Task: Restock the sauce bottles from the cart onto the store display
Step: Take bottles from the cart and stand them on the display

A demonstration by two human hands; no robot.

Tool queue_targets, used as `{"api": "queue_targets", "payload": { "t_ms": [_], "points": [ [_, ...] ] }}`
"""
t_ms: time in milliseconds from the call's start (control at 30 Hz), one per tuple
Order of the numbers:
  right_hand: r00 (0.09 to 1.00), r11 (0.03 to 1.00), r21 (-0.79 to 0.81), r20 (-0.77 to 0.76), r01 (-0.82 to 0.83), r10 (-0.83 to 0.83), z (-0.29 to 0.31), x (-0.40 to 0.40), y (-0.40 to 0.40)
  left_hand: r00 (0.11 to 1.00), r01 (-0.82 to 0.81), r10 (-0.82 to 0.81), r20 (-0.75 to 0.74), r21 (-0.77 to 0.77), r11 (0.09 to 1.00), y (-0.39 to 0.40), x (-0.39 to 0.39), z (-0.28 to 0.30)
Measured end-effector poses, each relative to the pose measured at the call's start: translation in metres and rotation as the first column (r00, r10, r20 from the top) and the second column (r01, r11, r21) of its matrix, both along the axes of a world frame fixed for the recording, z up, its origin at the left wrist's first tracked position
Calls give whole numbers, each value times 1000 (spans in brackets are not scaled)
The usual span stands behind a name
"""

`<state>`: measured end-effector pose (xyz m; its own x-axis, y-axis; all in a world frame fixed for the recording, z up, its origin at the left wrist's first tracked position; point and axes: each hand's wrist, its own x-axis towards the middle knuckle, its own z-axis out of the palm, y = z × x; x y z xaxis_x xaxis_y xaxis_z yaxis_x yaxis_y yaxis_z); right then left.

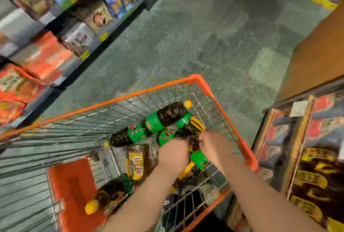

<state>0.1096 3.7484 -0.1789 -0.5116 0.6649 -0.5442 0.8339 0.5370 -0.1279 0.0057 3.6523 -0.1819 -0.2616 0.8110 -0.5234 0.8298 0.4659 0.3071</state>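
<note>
**Both hands down in the cart**

Wire cart [201, 80] w/ orange rim holds dark sauce bottles. Left hand [174, 154] & right hand [214, 143] reach in near its right wall, fingers curled on one bottle [194, 143] between them; grip blurred. Its long axis can't be told. Another bottle [167, 115] lies flat past the hands, yellow cap toward cart's far right corner.

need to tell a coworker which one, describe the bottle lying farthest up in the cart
Start at the orange-rimmed wire cart and look to its far right corner. The dark sauce bottle there lies on its side atop the pile, its green label toward the middle; its yellow cap alone points into that corner.
</note>
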Motion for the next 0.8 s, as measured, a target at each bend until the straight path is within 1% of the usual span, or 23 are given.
{"api": "queue_targets", "payload": {
  "t_ms": [133,267,467,567,700,733,800],
  "points": [
    [993,999,8,106,-46,45,-48,1,0,999,48,-47,9,-69,997,3,12,-43],
    [976,999,-45,216,20,-10,-86,0,-2,997,78,-74,34,-125,989,16,18,-75],
    [954,991,-110,298,75,-39,-115,2,2,995,60,-45,91,-170,984,24,30,-106],
    [948,973,-161,300,164,-111,-124,-1,6,995,22,-5,95,-177,984,30,35,-108],
    [931,931,-249,315,268,-184,-129,-2,11,996,5,15,90,-221,975,31,37,-106],
    [926,916,-263,307,303,-218,-128,-2,12,997,7,12,80,-234,972,30,37,-104],
    [901,865,-288,270,411,-339,-124,-1,12,998,12,4,58,-263,965,28,37,-100]
  ]
}}
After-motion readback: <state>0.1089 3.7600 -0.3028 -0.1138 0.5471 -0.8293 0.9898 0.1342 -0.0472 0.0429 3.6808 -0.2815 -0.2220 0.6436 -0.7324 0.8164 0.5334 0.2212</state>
